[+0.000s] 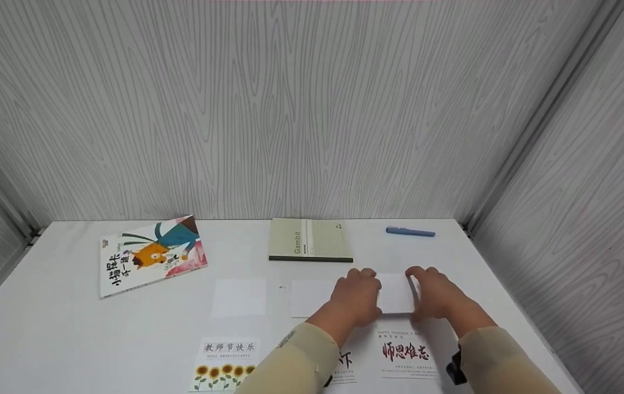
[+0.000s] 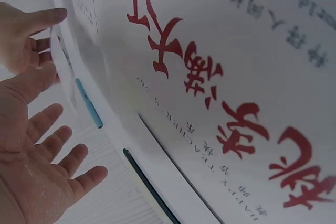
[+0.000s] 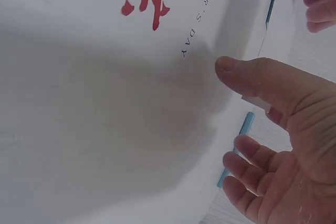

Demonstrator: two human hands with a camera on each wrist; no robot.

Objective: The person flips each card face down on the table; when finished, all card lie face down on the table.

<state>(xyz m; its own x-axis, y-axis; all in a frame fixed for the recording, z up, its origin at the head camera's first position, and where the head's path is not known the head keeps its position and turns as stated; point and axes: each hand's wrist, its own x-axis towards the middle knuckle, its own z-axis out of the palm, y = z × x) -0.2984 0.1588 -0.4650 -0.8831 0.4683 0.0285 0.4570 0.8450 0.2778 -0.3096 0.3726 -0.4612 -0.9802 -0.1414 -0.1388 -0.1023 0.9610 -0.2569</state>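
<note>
On the white bench (image 1: 71,328), the white envelope (image 1: 396,293) is lying just in front of the green notebook (image 1: 310,239). The left hand (image 1: 356,295) and right hand (image 1: 436,293) are resting on it, fingers spread loosely.

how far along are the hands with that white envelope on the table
Looks early. Done: three cards lie near the table's front edge, among them a sunflower card and a red-lettered card; another white envelope lies apart. In hand: the left hand and right hand rest on the white envelope, fingers fairly straight. Left: no card seems to be inside it yet; the pen and notebook lie untouched.
</note>
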